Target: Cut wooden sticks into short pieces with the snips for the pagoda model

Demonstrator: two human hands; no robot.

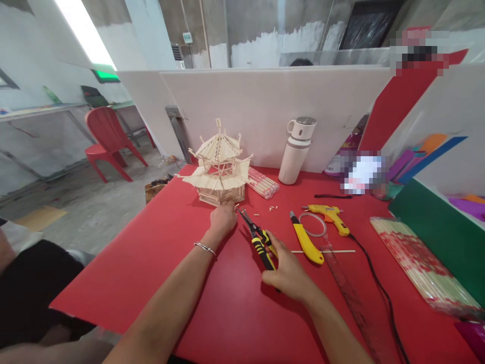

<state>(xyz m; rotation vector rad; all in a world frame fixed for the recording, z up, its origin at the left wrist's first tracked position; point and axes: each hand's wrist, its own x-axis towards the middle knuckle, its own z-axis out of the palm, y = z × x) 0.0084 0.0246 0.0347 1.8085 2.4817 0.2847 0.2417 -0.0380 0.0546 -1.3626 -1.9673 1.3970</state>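
Observation:
A pagoda model (217, 174) built of thin wooden sticks stands on the red tabletop (159, 258). At the front of its base is my left hand (223, 218), its fingers drawn together; what they hold, if anything, is hidden. My right hand (286, 270) grips long-nose pliers (259, 242) by their black-and-yellow handles. Their jaws are slightly apart and point toward my left fingertips. A few short cut stick pieces (273, 208) lie beyond the pliers. One long thin stick (341, 251) rests on the table to the right of my right hand, partly under a yellow utility knife (308, 242).
Right of the knife are a clear ring (313, 224), a yellow glue gun (331, 217) with a black cord, and a transparent ruler (348, 298). Packs of sticks lie behind the model (263, 183) and at right (420, 263). A white flask (295, 151) stands by the white partition (246, 111).

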